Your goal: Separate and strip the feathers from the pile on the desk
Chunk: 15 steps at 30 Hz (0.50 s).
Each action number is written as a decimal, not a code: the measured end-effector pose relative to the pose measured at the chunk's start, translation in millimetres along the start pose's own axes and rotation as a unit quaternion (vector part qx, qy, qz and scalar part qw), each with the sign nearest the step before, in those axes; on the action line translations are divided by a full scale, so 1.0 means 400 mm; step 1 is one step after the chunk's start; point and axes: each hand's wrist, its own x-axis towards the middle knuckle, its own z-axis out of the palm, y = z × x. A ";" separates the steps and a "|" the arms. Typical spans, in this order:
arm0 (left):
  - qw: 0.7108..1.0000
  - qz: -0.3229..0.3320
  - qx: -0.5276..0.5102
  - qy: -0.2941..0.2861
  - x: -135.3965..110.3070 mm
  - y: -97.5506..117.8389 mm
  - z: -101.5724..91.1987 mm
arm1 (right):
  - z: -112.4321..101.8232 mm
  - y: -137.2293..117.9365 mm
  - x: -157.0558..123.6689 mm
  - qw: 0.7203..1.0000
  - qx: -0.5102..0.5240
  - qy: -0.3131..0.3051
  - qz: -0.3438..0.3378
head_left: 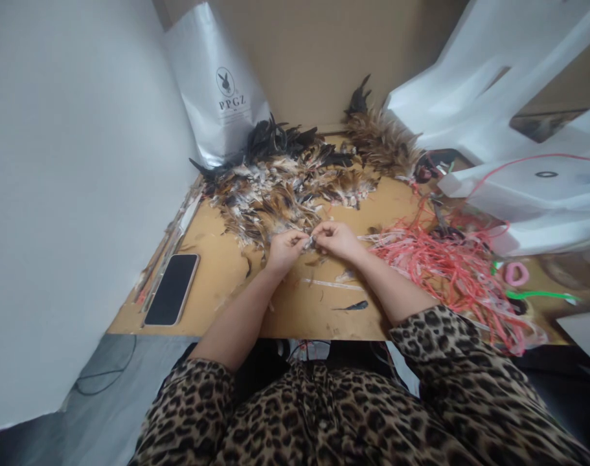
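Both hands meet at the front edge of a heap of brown, white and black feathers [280, 188] on the tan table [217, 259]. My left hand [285, 251] is closed in a pinch on something small and whitish, perhaps a feather's base; it is too small to name. My right hand [338, 241] pinches at the same spot, its fingertips almost touching the left ones. What lies between the right fingers I cannot make out. A loose dark feather [355, 305] and a pale flat strip [331, 283] lie nearer the table's front edge.
A phone [172, 289] lies at the left. Behind the heap stands a silver bag [221, 97]. Tangled pink and white strips [435, 265] spread at the right, with scissors [440, 220] among them. A fluffy brown feather bunch [382, 142] and white plastic bags [469, 84] are farther back.
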 end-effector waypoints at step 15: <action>1.000 -0.012 -0.006 -0.023 0.000 -0.012 -0.014 | -0.022 0.015 0.015 0.995 0.018 0.088 0.041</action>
